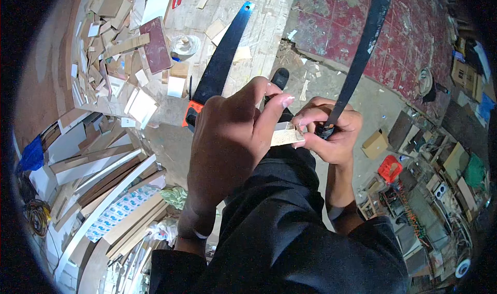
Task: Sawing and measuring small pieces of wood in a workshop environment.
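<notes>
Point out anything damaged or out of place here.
The red floor looks damaged, its colour worn away in pale patches. Wood offcuts lie jumbled across the left of the pale work surface, overlapping at all angles.

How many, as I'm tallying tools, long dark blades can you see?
2: the handsaw blade on the pale worktop, and the long blade extending from the right hand. Others may be hidden in the clutter.

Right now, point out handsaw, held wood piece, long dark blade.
Handsaw (219,69): head view, mid-blade.
Wood piece (285,137): head view, pale face.
Long dark blade (361,56): head view, flat mid-length.
</notes>
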Demonstrator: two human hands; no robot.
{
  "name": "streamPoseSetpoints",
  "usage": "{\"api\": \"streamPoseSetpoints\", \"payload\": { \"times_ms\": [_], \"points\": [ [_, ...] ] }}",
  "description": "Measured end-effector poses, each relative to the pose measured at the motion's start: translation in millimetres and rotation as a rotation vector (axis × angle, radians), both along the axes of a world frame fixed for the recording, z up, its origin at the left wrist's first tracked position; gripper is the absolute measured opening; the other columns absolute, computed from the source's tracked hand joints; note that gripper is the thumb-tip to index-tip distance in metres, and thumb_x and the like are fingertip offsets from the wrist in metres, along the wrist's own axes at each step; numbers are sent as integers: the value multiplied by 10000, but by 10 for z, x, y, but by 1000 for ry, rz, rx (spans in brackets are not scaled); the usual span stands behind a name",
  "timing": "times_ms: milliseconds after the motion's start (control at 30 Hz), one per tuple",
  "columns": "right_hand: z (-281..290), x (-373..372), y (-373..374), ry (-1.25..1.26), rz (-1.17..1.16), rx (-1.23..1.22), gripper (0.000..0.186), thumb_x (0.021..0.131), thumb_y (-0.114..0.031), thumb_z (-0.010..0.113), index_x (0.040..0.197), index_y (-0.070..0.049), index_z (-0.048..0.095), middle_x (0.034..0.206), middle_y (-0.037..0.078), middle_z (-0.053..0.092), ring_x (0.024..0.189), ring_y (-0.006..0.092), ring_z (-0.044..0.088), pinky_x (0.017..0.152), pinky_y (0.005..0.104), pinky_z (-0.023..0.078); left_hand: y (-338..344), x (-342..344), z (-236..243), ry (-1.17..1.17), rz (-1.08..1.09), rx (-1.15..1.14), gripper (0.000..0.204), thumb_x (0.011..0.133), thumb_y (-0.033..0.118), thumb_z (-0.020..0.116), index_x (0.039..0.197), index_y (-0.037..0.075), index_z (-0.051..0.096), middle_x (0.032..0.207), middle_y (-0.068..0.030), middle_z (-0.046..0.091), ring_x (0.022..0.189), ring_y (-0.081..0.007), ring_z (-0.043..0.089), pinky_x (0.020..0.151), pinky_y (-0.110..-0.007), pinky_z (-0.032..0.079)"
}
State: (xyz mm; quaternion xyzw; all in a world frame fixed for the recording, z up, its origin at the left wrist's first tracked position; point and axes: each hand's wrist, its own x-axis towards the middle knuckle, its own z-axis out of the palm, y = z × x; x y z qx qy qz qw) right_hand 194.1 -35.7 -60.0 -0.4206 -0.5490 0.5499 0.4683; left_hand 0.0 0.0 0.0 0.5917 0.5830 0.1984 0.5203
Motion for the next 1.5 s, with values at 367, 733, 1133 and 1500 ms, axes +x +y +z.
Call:
{"api": "streamPoseSetpoints", "payload": {
  "times_ms": [367,733,1133,1500],
  "points": [
    [248,-12,-71,-52,6,-4,269,694,-156,861,841,33,739,793,133,703,739,226,675,669,318,529,-134,-81,248,20,-30,186,125,958,120,609,1001,6,636,894,-101,703,624,-159,701,539,-302,495],
    [267,-72,-124,50,-63,75,368,602,-144,913,911,-9,764,684,44,646,543,92,507,542,252,398,-236,-43,312,-22,84,283,209,822,76,756,996,48,643,694,-65,642,571,-137,650,533,-275,460],
    [390,-76,-249,106,-101,65,343,623,-109,882,930,-12,763,596,18,540,636,147,611,656,297,482,-351,-43,473,3,89,347,189,845,43,713,1028,41,665,915,-59,732,673,-102,679,613,-251,520],
    [429,-84,-282,135,-79,65,318,641,-75,856,928,7,748,689,96,651,683,180,651,633,302,487,-454,-86,323,-90,159,641,413,677,123,880,1040,95,685,672,10,687,586,-97,647,603,-247,416]
  ]
}}
